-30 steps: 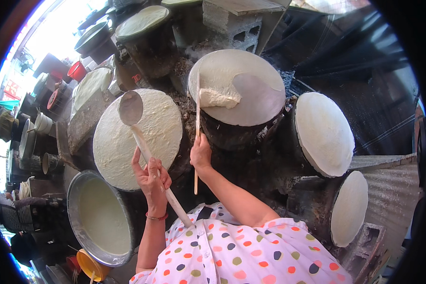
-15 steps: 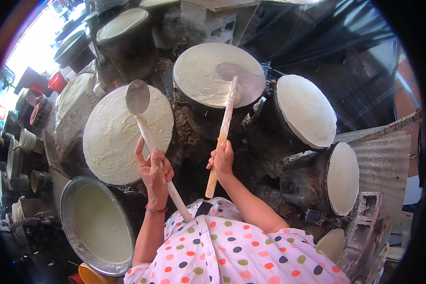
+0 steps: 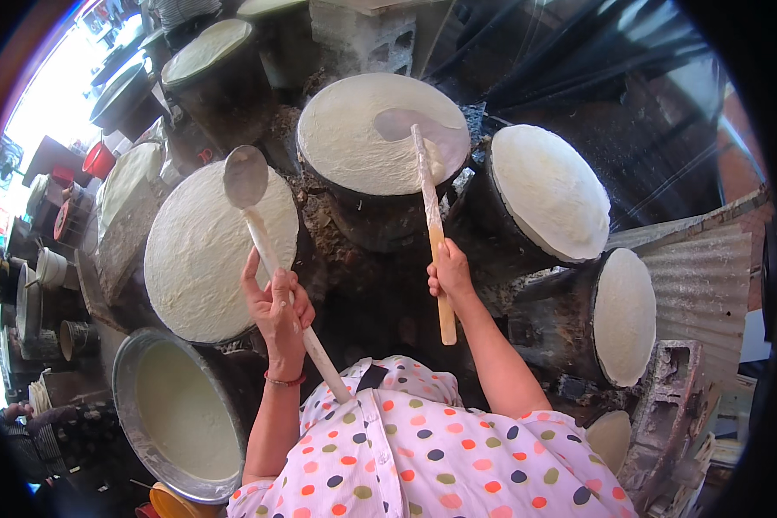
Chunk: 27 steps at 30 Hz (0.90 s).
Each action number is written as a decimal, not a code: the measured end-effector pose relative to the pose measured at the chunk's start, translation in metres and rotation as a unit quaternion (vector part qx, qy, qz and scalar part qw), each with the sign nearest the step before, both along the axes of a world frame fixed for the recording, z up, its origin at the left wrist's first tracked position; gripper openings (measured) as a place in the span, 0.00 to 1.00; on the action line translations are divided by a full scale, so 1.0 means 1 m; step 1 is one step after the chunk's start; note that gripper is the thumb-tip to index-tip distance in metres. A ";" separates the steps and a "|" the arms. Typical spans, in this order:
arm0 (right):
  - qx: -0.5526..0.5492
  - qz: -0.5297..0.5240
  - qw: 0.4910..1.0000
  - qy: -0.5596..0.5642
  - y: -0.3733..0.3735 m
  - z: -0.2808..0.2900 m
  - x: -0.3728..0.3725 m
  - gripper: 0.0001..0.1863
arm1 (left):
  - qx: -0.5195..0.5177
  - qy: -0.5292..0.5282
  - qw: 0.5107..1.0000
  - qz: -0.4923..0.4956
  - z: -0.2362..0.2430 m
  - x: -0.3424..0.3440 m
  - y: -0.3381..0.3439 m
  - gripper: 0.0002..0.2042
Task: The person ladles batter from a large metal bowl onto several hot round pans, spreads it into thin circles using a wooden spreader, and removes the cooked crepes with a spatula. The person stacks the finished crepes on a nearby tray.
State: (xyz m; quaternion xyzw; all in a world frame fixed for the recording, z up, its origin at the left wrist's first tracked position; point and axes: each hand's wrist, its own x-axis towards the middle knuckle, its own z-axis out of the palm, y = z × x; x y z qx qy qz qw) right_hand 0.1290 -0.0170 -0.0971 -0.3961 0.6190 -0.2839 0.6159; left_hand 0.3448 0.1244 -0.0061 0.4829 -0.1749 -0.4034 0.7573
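My left hand (image 3: 278, 315) is closed around the pale handle of a ladle (image 3: 247, 175). Its bowl hangs over the left drum-shaped griddle, which carries a pale layer of batter (image 3: 203, 268). In my right hand (image 3: 451, 269), fingers wrapped round it, is a flat wooden spatula (image 3: 434, 220) coated with batter. The spatula's far end is at the central griddle, beside a small heap of batter (image 3: 437, 166). Batter (image 3: 354, 125) covers most of that griddle, while a bare grey patch (image 3: 432, 129) shows toward its right.
At lower left stands a large metal pot (image 3: 126, 406) of liquid batter. On the right are two more drum griddles with pale rounds (image 3: 551, 192) (image 3: 626, 319). Concrete blocks (image 3: 662, 414) and corrugated sheeting (image 3: 704, 289) lie beyond them. A person's patterned sleeve (image 3: 73, 436) shows far left.
My right hand and the spatula have moved right, and the spatula now leans the other way. The view has shifted slightly. My left hand still holds the ladle over the left griddle.
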 end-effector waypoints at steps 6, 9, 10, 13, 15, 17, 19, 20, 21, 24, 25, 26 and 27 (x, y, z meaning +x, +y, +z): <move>-0.286 0.210 0.890 0.288 0.026 -0.006 -0.005 0.10 | 0.008 -0.020 1.000 -0.013 0.002 -0.013 -0.016 0.22; -0.327 0.165 0.883 0.293 0.010 -0.017 -0.041 0.11 | 0.009 -0.021 1.000 -0.012 -0.001 -0.015 -0.019 0.22; -0.318 0.133 0.891 0.297 -0.003 -0.019 -0.055 0.11 | 0.012 -0.020 1.000 -0.010 0.000 -0.017 -0.022 0.22; -0.272 0.106 0.921 0.257 -0.041 -0.012 -0.060 0.12 | 0.021 -0.024 0.999 -0.006 0.003 -0.023 -0.029 0.22; -0.062 0.087 0.977 0.182 -0.054 0.024 -0.043 0.12 | 0.025 -0.027 0.999 -0.011 0.003 -0.028 -0.036 0.22; -0.313 0.120 0.905 0.261 -0.050 -0.026 -0.049 0.11 | 0.028 -0.033 0.999 -0.016 0.006 -0.033 -0.042 0.22; -0.298 0.186 0.889 0.293 -0.018 0.000 -0.043 0.10 | 0.032 -0.034 0.999 -0.008 0.004 -0.032 -0.043 0.22; -0.298 0.191 0.885 0.303 -0.016 -0.001 -0.051 0.10 | 0.030 -0.031 0.999 -0.008 0.004 -0.034 -0.045 0.22; -0.297 0.197 0.880 0.312 -0.016 -0.005 -0.062 0.10 | 0.031 -0.028 0.999 -0.008 0.004 -0.034 -0.047 0.22; -0.314 0.134 0.886 0.315 -0.047 -0.022 -0.091 0.11 | 0.036 -0.029 0.999 -0.003 0.002 -0.039 -0.053 0.22; -0.323 0.126 0.884 0.313 -0.064 -0.023 -0.092 0.11 | 0.032 -0.026 0.999 -0.005 0.001 -0.040 -0.056 0.22; -0.330 0.115 0.883 0.312 -0.078 -0.021 -0.093 0.10 | 0.030 -0.024 0.999 -0.009 -0.001 -0.041 -0.058 0.22; -0.339 0.110 0.881 0.310 -0.090 -0.023 -0.090 0.10 | 0.026 -0.020 0.999 -0.013 -0.002 -0.043 -0.061 0.22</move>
